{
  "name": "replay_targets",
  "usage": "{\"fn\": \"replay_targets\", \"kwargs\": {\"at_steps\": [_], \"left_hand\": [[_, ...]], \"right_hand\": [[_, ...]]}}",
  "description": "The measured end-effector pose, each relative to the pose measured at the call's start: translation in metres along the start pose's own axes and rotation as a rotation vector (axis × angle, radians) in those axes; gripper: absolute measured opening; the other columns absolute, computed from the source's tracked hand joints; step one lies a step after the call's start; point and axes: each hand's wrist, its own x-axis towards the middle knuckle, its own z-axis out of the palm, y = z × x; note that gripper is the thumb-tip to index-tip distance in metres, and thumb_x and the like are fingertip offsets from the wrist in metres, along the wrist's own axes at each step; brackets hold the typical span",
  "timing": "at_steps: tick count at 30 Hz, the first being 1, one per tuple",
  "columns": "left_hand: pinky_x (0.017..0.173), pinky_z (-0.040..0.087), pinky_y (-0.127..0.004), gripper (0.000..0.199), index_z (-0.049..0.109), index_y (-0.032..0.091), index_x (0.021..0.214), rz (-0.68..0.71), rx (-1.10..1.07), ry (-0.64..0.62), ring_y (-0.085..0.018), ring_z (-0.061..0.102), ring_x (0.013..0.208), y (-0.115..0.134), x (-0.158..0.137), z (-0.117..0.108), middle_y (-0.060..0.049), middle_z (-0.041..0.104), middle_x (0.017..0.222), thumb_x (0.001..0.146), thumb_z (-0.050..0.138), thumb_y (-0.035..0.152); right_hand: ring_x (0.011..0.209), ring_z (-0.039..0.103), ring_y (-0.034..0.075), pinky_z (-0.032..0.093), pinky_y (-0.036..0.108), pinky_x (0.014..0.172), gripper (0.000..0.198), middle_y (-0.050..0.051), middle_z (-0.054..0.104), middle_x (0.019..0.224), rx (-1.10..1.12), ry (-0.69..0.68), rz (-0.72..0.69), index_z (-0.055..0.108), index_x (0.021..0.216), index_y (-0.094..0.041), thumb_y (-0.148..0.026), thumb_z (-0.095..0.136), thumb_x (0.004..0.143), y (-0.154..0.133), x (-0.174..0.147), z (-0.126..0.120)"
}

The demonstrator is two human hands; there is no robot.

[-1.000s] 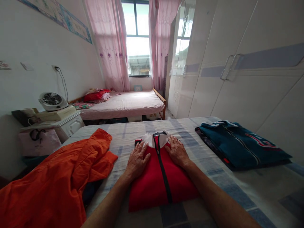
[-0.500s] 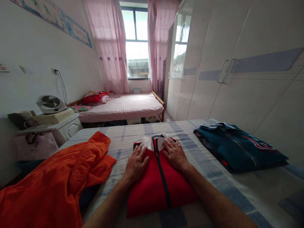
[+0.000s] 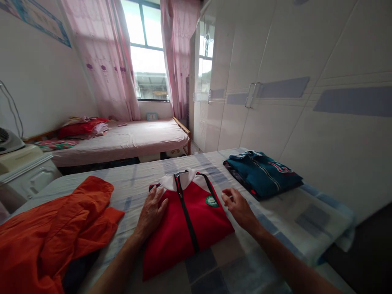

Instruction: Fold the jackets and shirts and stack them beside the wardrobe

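A red jacket (image 3: 171, 232) with a white collar, a black front zip and a round green badge lies folded on the bed in front of me. My left hand (image 3: 153, 208) rests flat on its left shoulder, fingers stretched out. Just off the jacket's right edge is my right hand (image 3: 240, 207), its fingers loosely curled and apart, with nothing visible in them. To the right lies a folded teal jacket (image 3: 263, 173) with a zip and a letter patch, on top of a dark garment. An orange garment (image 3: 67, 224) spreads loosely at the left.
The bed (image 3: 137, 183) has a blue and white checked sheet. Beyond it stands a second bed (image 3: 143, 136) with pink bedding and a red pillow (image 3: 81, 128). White wardrobes (image 3: 275, 126) line the right wall. A white cabinet (image 3: 33, 175) and a fan (image 3: 9, 141) are at the left.
My right hand has lifted off the red jacket and moved to its right side, uncovering the green badge. My left hand stays on the jacket. The view has turned right.
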Motion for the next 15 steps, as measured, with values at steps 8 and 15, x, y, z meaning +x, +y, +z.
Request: {"fn": "replay_targets", "kwargs": {"at_steps": [8,15], "left_hand": [[0.086,0.051,-0.038,0.067,0.033,0.013,0.135,-0.587,-0.375,-0.015,-0.028,0.059,0.109,0.02,-0.012,-0.034,-0.021,0.052,0.129,0.077,0.059,0.037],[0.047,0.049,-0.02,0.039,0.06,0.014,0.099,-0.793,-0.74,-0.271,-0.012,0.063,0.054,0.042,-0.07,-0.061,-0.002,0.066,0.074,0.068,0.075,0.031]], "right_hand": [[0.058,0.06,0.013,0.043,0.024,0.05,0.039,0.003,0.064,0.072,0.643,-0.471,0.352,0.065,0.084,-0.015,-0.052,0.061,0.074,0.009,-0.105,-0.005],[0.094,0.066,0.023,0.048,0.037,0.088,0.047,0.009,0.069,0.097,1.352,-0.362,0.619,0.06,0.092,-0.017,-0.034,0.084,0.055,-0.018,-0.135,0.028]]}}
